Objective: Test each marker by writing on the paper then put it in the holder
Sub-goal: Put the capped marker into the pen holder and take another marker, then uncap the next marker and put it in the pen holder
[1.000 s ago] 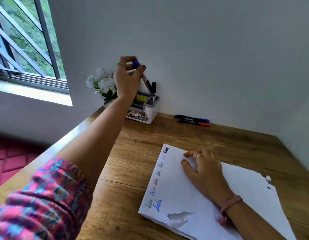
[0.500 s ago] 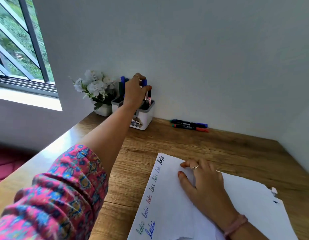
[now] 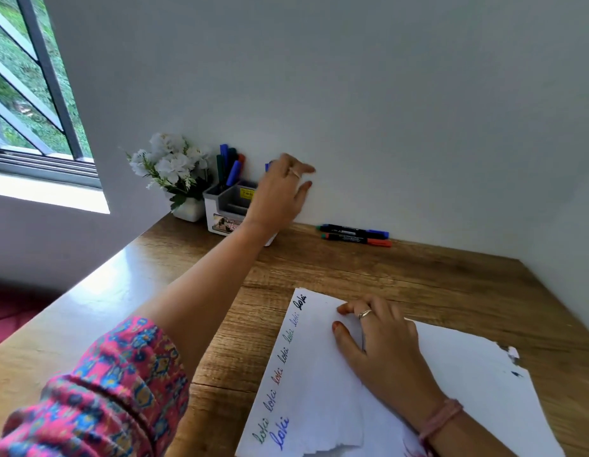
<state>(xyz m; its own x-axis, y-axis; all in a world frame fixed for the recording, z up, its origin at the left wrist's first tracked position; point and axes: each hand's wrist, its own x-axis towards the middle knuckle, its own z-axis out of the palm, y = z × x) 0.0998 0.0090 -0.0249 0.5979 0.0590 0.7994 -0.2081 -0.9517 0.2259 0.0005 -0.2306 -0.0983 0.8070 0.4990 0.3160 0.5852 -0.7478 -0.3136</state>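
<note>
A white and grey holder (image 3: 225, 209) stands against the wall with several markers (image 3: 228, 164) upright in it. My left hand (image 3: 280, 192) hovers in front of the holder's right side, fingers spread and empty; a blue marker tip (image 3: 267, 166) peeks out behind it. My right hand (image 3: 382, 347) lies flat on the white paper (image 3: 319, 390), which bears a row of written test words along its left edge. Two markers lie by the wall: a blue-capped one (image 3: 354, 230) and a red-capped one (image 3: 357, 239).
White flowers in a small pot (image 3: 173, 169) stand left of the holder. The wooden desk (image 3: 369, 268) meets the wall at the back and right. A barred window (image 3: 32, 94) is at the left. The paper's near edge is torn.
My left hand lowered the blue marker into the holder, let go of it, and has drawn slightly right with fingers spread. The right hand stayed on the paper.
</note>
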